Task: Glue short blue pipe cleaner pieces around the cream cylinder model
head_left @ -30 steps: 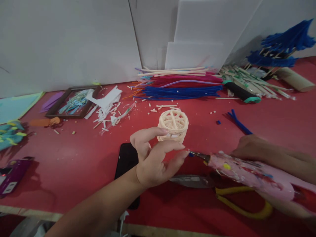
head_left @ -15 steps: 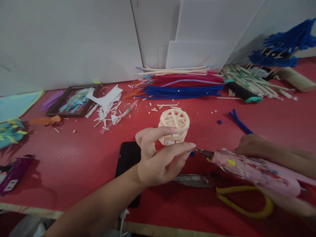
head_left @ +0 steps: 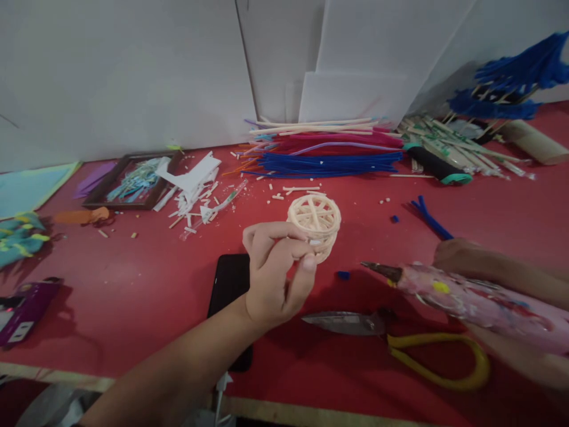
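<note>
At the centre of the red tabletop: one cream openwork drum, its round top spoked, standing just behind the fingertips of your left hand.

Left grip: thumb and finger tips close together in front of the drum; whether they touch it or pinch anything, you cannot tell from this view.

Right grip: your right hand, partly hidden, clamped on one pink glue gun, residue-crusted, its dark nozzle pointing left, apart from the drum.

Near the nozzle: one blue snippet, lying in front of the drum. Nearer you: one pair of yellow-handled scissors, blades pointing left.

Beside and partly under your left forearm: one black smartphone.

Beyond your right hand: blue pipe cleaners, forked at the end.

Along the back: one stack of coloured pipe cleaners, blue in front; to its right, one black-and-teal handle.

Back left: one brown frame holding pale clippings; beside it, white paper scraps.
</note>
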`<action>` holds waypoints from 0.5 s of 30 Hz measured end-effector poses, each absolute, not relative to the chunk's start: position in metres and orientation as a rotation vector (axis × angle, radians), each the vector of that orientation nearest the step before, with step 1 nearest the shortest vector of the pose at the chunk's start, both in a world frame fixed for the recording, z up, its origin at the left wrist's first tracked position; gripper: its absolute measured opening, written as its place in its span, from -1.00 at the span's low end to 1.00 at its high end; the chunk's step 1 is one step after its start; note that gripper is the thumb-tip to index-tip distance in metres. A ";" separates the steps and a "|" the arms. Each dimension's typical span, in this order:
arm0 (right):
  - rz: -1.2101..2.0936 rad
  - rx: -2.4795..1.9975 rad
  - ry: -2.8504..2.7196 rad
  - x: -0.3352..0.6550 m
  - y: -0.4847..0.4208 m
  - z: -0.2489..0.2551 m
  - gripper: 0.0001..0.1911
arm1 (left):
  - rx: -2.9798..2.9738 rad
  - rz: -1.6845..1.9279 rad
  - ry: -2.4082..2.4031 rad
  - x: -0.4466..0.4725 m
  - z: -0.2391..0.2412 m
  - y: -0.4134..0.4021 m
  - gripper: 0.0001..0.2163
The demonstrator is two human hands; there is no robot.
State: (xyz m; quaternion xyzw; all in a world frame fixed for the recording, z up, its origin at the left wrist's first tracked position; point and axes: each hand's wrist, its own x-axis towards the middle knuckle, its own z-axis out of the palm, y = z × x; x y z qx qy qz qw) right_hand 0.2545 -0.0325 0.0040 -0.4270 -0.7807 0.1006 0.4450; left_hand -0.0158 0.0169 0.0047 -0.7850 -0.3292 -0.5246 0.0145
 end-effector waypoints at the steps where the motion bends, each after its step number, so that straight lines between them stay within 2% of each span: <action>1: 0.274 -1.055 -1.956 0.254 -0.032 0.006 -0.74 | -2.443 -1.648 -1.027 -0.016 0.004 0.018 -0.92; 11: 0.188 -1.070 -2.152 0.259 -0.028 0.015 -0.83 | -2.492 -1.708 -0.976 -0.012 0.002 0.021 -0.95; 15: 0.183 -1.085 -2.040 0.259 -0.029 0.006 -0.77 | -2.478 -1.717 -0.947 -0.006 0.003 0.021 -0.95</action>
